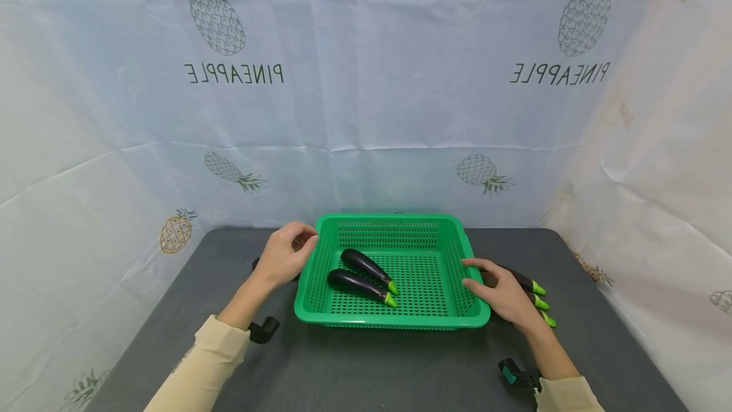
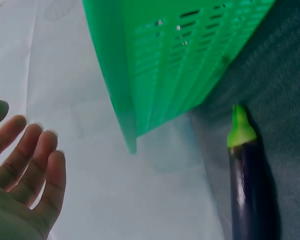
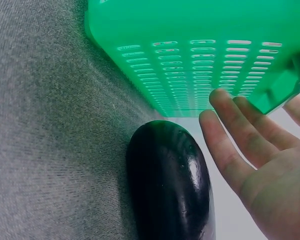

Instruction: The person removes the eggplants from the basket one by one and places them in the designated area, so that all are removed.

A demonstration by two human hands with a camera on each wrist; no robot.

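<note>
A green plastic basket [image 1: 392,321] with slotted walls stands on the dark table, holding two eggplants [image 1: 357,287]. At its left rim my left hand [image 1: 286,256] hovers with loosely bent fingers; the left wrist view shows a gap between those fingers [image 2: 37,165] and the basket. My right hand [image 1: 503,291] is at the right rim, fingertips reaching over it in the head view. Its fingers [image 3: 245,130] are fairly straight beside the outer wall; contact is hard to tell. Neither hand holds anything.
To the basket's right, three eggplants [image 1: 539,287] lie partly under my right hand. Left of the basket, an eggplant [image 2: 252,185] lies on the table [image 1: 366,367], mostly hidden by my left hand in the head view. A pineapple-print curtain [image 1: 389,113] hangs behind and along the sides.
</note>
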